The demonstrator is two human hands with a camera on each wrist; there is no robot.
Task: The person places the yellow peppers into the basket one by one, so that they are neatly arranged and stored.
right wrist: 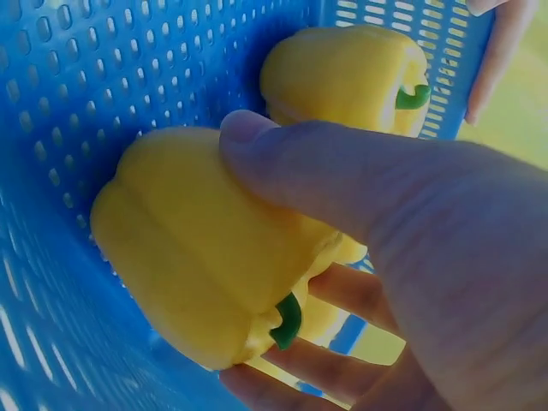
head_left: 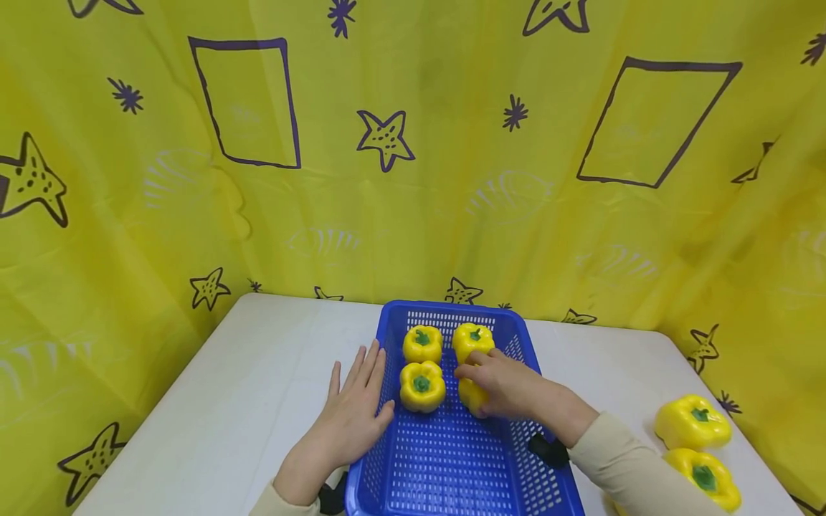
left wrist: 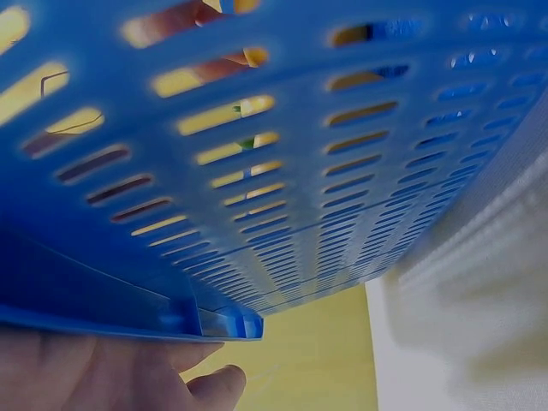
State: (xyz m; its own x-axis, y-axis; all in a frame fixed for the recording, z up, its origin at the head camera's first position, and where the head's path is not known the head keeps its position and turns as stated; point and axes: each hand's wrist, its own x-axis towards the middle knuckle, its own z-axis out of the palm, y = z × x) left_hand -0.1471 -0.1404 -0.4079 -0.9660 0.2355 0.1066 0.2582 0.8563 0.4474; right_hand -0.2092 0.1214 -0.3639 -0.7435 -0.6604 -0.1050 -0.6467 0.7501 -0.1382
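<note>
My right hand (head_left: 513, 387) reaches into the blue plastic basket (head_left: 445, 466) and grips a yellow bell pepper (right wrist: 197, 240), thumb along one side and fingers round the other. In the head view the hand covers much of that pepper. Just behind it in the basket sits another yellow bell pepper (head_left: 473, 341). Two more, a rear pepper (head_left: 422, 345) and a nearer pepper (head_left: 422, 387), stand in a row on the left, green stems up. My left hand (head_left: 351, 412) rests on the basket's left rim with its fingers straight.
On the white table (head_left: 258, 387) at the right lie more yellow bell peppers, among them a rear one (head_left: 693, 423) and a nearer one (head_left: 706, 476) partly behind my right sleeve. A yellow curtain (head_left: 439, 236) with starfish drawings hangs behind the table.
</note>
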